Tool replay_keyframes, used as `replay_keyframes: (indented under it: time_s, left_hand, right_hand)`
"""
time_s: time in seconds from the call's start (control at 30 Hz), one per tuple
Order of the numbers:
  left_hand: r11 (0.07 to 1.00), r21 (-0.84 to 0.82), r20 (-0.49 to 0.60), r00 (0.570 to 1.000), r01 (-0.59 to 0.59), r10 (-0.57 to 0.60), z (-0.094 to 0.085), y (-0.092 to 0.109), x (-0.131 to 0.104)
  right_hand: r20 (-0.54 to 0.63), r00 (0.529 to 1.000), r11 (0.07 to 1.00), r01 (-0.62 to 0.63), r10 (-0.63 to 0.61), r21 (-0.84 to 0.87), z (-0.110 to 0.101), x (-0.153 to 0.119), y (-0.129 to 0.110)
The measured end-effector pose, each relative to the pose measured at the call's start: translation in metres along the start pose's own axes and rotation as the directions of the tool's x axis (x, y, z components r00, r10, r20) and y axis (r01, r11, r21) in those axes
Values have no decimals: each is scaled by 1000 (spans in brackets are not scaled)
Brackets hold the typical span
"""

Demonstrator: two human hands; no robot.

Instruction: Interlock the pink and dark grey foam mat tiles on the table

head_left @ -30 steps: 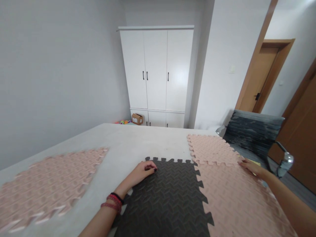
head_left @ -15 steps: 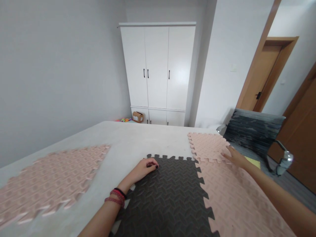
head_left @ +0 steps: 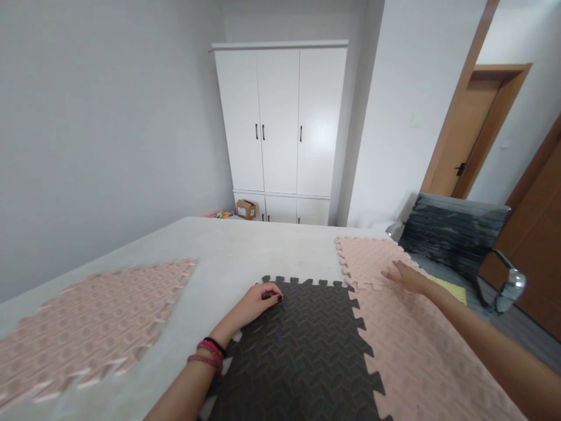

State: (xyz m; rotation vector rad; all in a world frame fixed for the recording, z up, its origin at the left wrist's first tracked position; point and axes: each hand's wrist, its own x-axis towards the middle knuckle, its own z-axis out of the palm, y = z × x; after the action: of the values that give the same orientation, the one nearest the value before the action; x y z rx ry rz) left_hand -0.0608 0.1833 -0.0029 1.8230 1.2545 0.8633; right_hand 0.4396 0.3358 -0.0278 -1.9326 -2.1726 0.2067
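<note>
A dark grey foam puzzle mat (head_left: 302,345) with toothed edges lies in front of me on the white tabletop. My left hand (head_left: 260,301) rests on its upper left edge, fingers curled in and thumb bent towards them; I see nothing inside them. Along its right side runs a pink foam mat (head_left: 421,362), joined or touching at the teeth. Beyond that lies a smaller-looking pink foam mat (head_left: 366,257), meeting the nearer one at a toothed seam. My right hand (head_left: 405,278) is spread flat over that seam, palm down, holding nothing.
Another pink foam mat (head_left: 100,321), textured and toothed, lies apart on the left of the white table (head_left: 245,245). A black chair (head_left: 453,228) with chrome armrests stands past the right edge, near a yellow sheet-like thing (head_left: 451,289). Behind are a cardboard box (head_left: 246,209) and a white wardrobe (head_left: 280,117).
My right hand has moved slightly left, further onto the far pink mat near the seam. My left hand stays on the dark mat's corner. The view has shifted a little.
</note>
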Motion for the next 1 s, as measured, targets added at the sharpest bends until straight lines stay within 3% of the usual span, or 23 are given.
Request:
replay_keyframes:
  time_s: [0.13,0.23,0.33,0.47,0.67,0.83,0.9,1.0]
  left_hand:
    - [1000,-1,4,1000,6,-6,0,1,0]
    - [1000,-5,8,1000,8,-7,-1,1,0]
    - [1000,-6,9,1000,10,-10,-1,2,0]
    - [1000,-10,5,1000,11,-11,-1,1,0]
    - [1000,-8,4,1000,7,-7,-1,1,0]
    - [1000,-7,1,1000,9,-9,-2,0,0]
    - [1000,-2,-2,1000,5,-5,-2,0,-1]
    - [1000,3,-7,1000,2,-2,-1,0,-1]
  right_hand:
    - [100,988,986,130,-120,-100,3,2,-42]
    - [145,985,979,115,-91,-166,15,-2,-61]
    - [146,988,975,89,-60,-203,23,-7,-65]
    - [114,988,969,123,-100,-216,22,-8,-53]
    - [21,1000,981,6,-2,-194,26,-14,-23]
    - [-5,1000,983,22,-23,-183,25,-20,-24]
    - [-10,1000,991,16,-18,-134,20,-20,-19]
    - [-58,996,998,-62,62,0,13,-22,9]
